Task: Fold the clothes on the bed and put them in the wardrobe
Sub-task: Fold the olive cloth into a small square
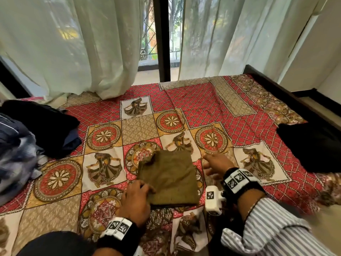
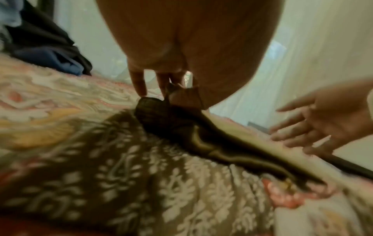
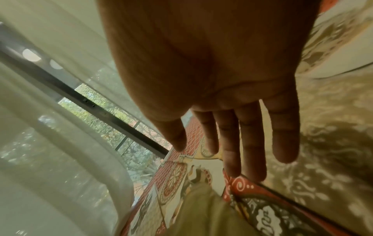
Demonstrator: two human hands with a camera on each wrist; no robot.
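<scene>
In the head view, the folded garment [image 1: 168,179] lay on the bed [image 1: 239,115], its near left corner pinched by the left hand [image 1: 135,202]. The right hand [image 1: 215,164] was spread beside it, holding nothing.

In the left wrist view, soft, limp layers were seen; support from below was judged necessary.

In the right wrist view, straight fingers [image 3: 250,143] were shown.

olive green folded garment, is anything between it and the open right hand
Nothing visible: only bare patterned bedsheet separates the right hand from the olive green folded garment. The left hand already grips its near-left corner.
</scene>
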